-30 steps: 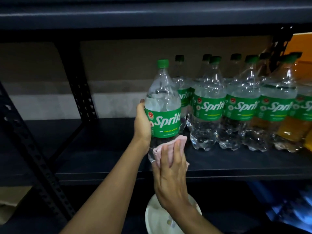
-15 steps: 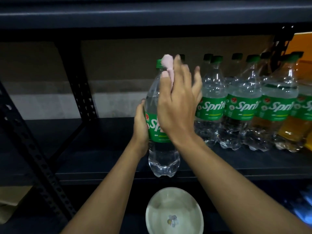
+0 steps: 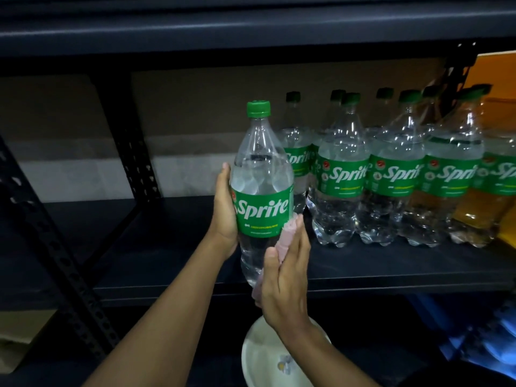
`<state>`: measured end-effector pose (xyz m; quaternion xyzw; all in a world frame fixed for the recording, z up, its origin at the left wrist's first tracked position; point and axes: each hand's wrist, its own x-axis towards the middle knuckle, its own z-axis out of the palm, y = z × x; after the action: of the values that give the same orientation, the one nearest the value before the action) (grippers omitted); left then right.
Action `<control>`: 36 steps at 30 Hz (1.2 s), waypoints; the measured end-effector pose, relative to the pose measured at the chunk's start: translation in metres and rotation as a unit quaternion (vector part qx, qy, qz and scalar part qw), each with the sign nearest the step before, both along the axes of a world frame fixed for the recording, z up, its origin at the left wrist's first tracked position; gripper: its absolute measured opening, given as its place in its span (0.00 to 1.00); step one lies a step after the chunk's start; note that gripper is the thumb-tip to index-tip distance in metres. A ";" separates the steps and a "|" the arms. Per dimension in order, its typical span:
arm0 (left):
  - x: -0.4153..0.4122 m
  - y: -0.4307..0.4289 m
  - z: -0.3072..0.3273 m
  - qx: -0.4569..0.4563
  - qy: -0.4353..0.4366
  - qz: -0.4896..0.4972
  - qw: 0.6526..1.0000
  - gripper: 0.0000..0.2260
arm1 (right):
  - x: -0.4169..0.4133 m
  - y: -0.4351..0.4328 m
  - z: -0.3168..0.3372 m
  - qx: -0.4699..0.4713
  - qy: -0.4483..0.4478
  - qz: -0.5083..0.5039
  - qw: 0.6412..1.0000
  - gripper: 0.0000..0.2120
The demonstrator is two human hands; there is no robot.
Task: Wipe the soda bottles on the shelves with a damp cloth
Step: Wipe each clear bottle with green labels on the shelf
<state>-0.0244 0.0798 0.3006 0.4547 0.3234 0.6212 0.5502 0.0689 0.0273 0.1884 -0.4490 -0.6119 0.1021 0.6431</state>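
The left hand [image 3: 223,213] grips the bottle [image 3: 261,174] upright before the shelf [image 3: 391,263], left of the row [image 3: 343,169], steadying it while the right hand [image 3: 287,275] pinches the cloth [image 3: 287,236] flat against its lower side.

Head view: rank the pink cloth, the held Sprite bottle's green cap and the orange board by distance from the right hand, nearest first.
1. Pink cloth: held in the right hand.
2. Held Sprite bottle's green cap: above, slightly left.
3. Orange board: far upper right, farther back.
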 end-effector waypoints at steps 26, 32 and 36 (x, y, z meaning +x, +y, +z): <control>0.003 0.000 0.001 0.022 0.034 0.061 0.997 0.36 | -0.012 0.003 -0.004 0.001 0.002 -0.011 1.000 0.30; -0.003 -0.006 0.011 0.007 0.090 0.015 0.996 0.34 | 0.002 0.014 0.064 0.034 0.007 0.022 0.999 0.28; -0.004 -0.014 0.018 -0.008 0.130 0.038 0.991 0.33 | 0.011 0.029 0.146 -0.018 -0.002 0.029 0.999 0.25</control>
<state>-0.0280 0.0661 0.3184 0.5145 0.4140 0.5745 0.4835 0.0803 0.0567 0.3342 -0.4424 -0.6244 0.1307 0.6303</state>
